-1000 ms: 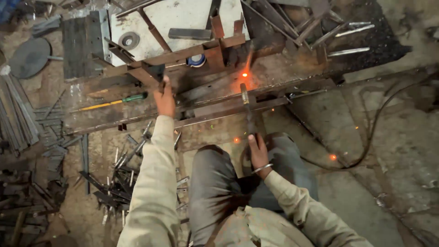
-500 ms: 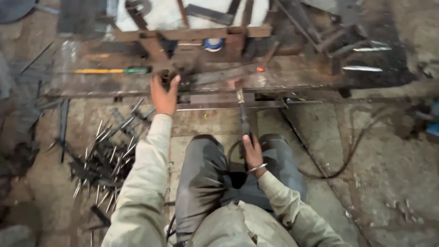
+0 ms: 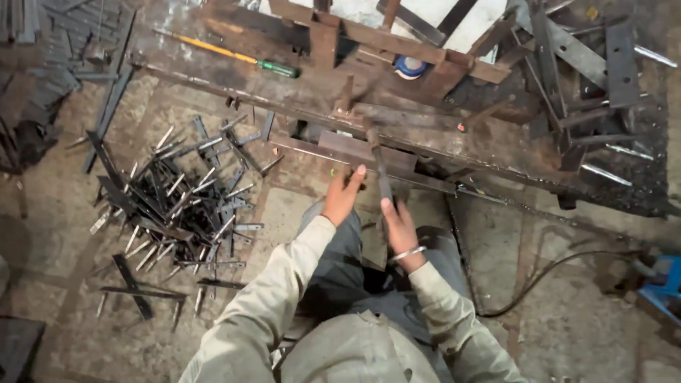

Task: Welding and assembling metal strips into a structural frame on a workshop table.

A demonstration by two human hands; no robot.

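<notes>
My right hand (image 3: 399,228) is shut on a dark welding electrode holder (image 3: 381,167), whose tip points up at the rusty steel frame (image 3: 397,46) on the low workbench. A metal bangle sits on that wrist. Fingers spread, my left hand (image 3: 345,195) hovers just below a flat steel bar (image 3: 355,147) at the bench's near edge and holds nothing. I cannot tell whether it touches the bar. No sparks show at the tip. My knees in grey trousers are directly under both hands.
A screwdriver (image 3: 234,57) with a yellow shaft and green handle lies on the bench at upper left. A blue-white roll (image 3: 409,67) sits behind the frame. Several cut steel pieces (image 3: 177,198) litter the floor on the left. A black cable (image 3: 539,284) runs right toward a blue object (image 3: 663,287).
The sparks and glow at the weld have gone. My left hand has drawn back from the frame to the bench's near edge. The right hand keeps hold of the electrode holder.
</notes>
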